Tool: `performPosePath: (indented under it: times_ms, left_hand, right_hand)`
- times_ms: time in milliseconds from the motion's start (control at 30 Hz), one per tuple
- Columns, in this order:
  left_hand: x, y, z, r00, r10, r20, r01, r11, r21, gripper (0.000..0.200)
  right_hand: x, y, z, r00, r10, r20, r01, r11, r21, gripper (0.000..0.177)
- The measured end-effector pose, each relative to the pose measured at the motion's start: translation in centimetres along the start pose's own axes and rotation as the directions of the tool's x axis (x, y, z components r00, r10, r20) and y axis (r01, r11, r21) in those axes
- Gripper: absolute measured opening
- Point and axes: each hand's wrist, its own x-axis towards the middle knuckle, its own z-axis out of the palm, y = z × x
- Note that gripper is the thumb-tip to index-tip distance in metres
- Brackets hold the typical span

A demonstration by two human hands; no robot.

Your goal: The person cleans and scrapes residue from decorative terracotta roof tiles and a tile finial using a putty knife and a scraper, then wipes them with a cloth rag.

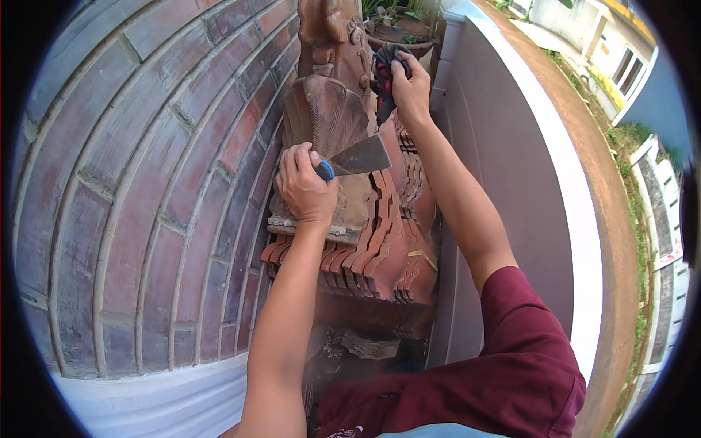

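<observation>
My left hand [303, 188] is closed around the handle of a putty knife [361, 157] with a blue collar. Its wide, dirty blade points right, over the terracotta pieces. Higher up on the right, my right hand [413, 91] grips a bunched black-and-red cloth [384, 77]; some of it hangs below the fingers. Beneath and behind my left hand stands a terracotta ornament [330, 109] with fan-like ridges and scrollwork along its edge. It rests on a stack of clay roof tiles [365, 266].
A brick wall [146, 190] rises close on the left, and a low white-topped wall [511, 175] runs along the right. Behind the ornament is a clay pot [405, 45] with plants. Broken tile pieces [369, 344] lie low, near my body.
</observation>
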Motion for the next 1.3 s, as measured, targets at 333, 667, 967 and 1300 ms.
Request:
performPosePath:
  times_ms: [333, 667, 967, 1300]
  left_hand:
    - [0.1, -0.2, 0.4, 0.998, 0.051, -0.021, -0.050, 0.998, 0.028, 0.021]
    - [0.0, -0.1, 0.4, 0.999, 0.051, -0.014, -0.051, 0.998, 0.024, 0.022]
    - [0.1, 0.1, 0.4, 0.999, 0.033, -0.010, -0.032, 0.998, 0.047, 0.020]
    - [-0.3, -0.1, 0.2, 0.999, 0.040, -0.002, -0.040, 0.998, 0.042, 0.020]
  right_hand:
    - [1.4, 1.6, 2.0, 0.723, -0.359, 0.590, 0.546, 0.820, -0.170, 0.026]
    - [0.1, -1.2, 3.1, 0.764, -0.333, 0.553, 0.496, 0.851, -0.173, 0.030]
    - [0.2, -1.1, 0.4, 0.809, 0.192, 0.556, -0.110, 0.978, -0.179, 0.028]
    - [-4.5, -3.9, 1.0, 0.512, -0.541, 0.667, 0.808, 0.567, -0.160, 0.026]
